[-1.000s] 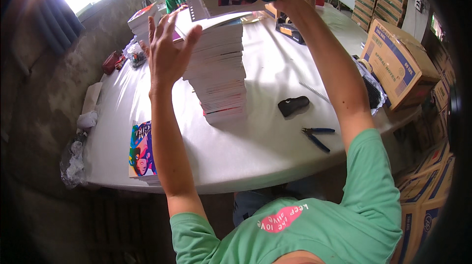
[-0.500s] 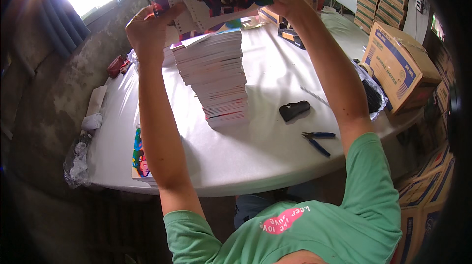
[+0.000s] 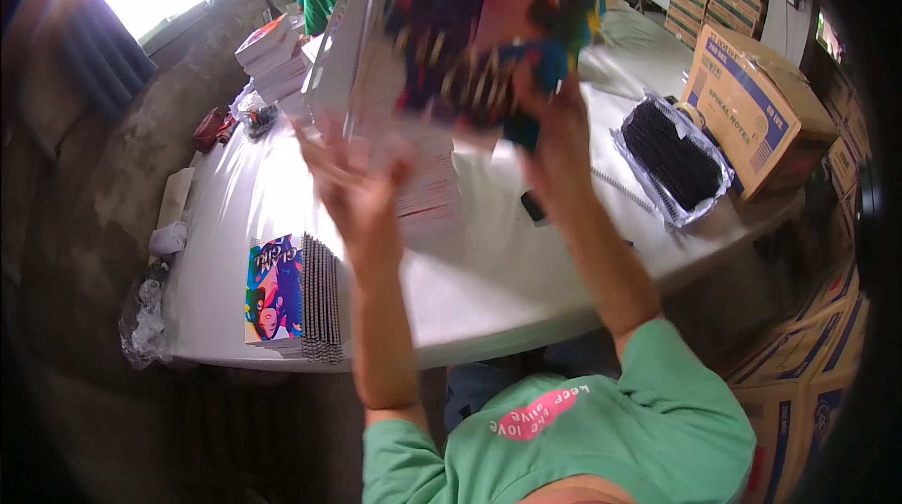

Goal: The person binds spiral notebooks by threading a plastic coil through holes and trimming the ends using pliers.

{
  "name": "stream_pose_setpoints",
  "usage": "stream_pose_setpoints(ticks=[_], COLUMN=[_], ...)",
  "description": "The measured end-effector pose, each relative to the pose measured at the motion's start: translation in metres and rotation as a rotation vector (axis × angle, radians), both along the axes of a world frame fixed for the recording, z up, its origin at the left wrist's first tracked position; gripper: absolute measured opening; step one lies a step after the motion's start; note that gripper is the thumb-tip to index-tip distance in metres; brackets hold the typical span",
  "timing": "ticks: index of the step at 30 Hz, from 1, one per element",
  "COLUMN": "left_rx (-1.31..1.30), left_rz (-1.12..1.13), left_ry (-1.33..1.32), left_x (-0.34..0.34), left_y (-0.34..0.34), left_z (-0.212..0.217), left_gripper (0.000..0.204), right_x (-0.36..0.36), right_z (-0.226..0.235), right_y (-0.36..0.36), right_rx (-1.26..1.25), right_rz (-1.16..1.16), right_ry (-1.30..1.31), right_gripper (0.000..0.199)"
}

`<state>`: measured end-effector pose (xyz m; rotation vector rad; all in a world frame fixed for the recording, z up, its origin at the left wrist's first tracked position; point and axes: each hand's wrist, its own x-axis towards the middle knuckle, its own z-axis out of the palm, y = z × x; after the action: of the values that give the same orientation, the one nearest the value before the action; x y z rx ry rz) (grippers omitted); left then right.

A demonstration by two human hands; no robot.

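A notebook (image 3: 489, 15) with a colourful printed cover is raised in front of me, its white pages fanned out at the left. My right hand (image 3: 554, 119) grips its lower right corner. Blurred by motion, my left hand (image 3: 362, 180) has its fingers spread beside the lower left edge of the pages. Behind my hands stands a tall stack of paper (image 3: 432, 180), partly covered by them. Left of my left forearm lies a pile of spiral-bound notebooks (image 3: 272, 293) with black coils along one side.
Black binding coils (image 3: 672, 156) fill a wrapped tray at the right, beside a cardboard box (image 3: 756, 119). A loose coil (image 3: 620, 189) and a black object (image 3: 534, 208) lie by my right forearm. Another person in a green top (image 3: 319, 8) is near paper stacks (image 3: 272, 53) at the far left.
The notebook has swung round, its cover now facing me more fully. My left hand has come off its edge and moved down and right; my right hand has lowered, still gripping it.
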<state>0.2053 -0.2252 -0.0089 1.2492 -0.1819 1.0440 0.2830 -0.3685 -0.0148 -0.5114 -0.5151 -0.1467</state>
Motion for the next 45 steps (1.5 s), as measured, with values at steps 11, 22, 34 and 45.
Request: stream_pose_setpoints(ticks=[11, 22, 34, 45], left_rx=[0.129, 0.021, -0.065, 1.195], left_rz=[-0.444, -0.022, -0.106, 0.496], left_ry=[0.549, 0.509, 0.652, 0.460], left_x=[-0.055, -0.061, -0.048, -0.020], left_y=[0.032, -0.004, -0.009, -0.089], left_z=[-0.154, -0.213, -0.219, -0.149], left_gripper=[0.025, 0.072, 0.056, 0.038], right_x=[-0.027, -0.047, -0.041, -0.030], right_z=[-0.159, -0.209, -0.203, -0.201], right_y=[-0.110, -0.075, -0.066, -0.077], right_rx=[-1.158, -1.172, -1.239, -1.494], right_rz=[-0.010, 0.122, 0.059, 0.189], right_ry=[-0.002, 0.056, 0.183, 0.104], right_gripper=[0.045, 0.030, 0.031, 0.035])
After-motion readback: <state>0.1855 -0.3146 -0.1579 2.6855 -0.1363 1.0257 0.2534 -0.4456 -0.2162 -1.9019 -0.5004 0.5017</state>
